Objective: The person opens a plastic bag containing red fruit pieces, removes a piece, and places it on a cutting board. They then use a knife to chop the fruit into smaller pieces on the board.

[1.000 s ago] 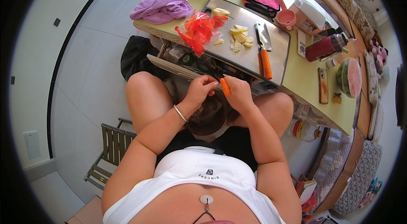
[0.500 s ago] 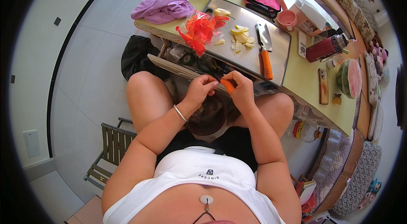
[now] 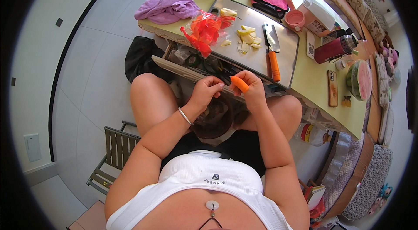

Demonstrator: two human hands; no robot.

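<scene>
In my right hand (image 3: 251, 90) is a short orange carrot (image 3: 240, 83), gripped between thumb and fingers with its rounded end toward the left. My left hand (image 3: 208, 93) faces it, thumb and forefinger pinched together; whatever lies between those fingertips is too small to make out. A gap separates the two hands. Below them, between my knees, stands a dark bin with a bag liner (image 3: 213, 123). Just beyond, a cutting board (image 3: 278, 42) carries pale yellowish fruit pieces (image 3: 247, 36) and a knife with an orange handle (image 3: 273, 62).
A pulled-out drawer (image 3: 183, 71) juts from the table in front of my hands. Red plastic packaging (image 3: 204, 34) hangs over the board's left edge, near a purple cloth (image 3: 167, 8). A phone (image 3: 332, 88), flask (image 3: 335, 49) and cut watermelon (image 3: 359, 81) stand at the right.
My right hand has moved slightly right and away from my left, turning the carrot so more of it shows. The left hand is nearly still.
</scene>
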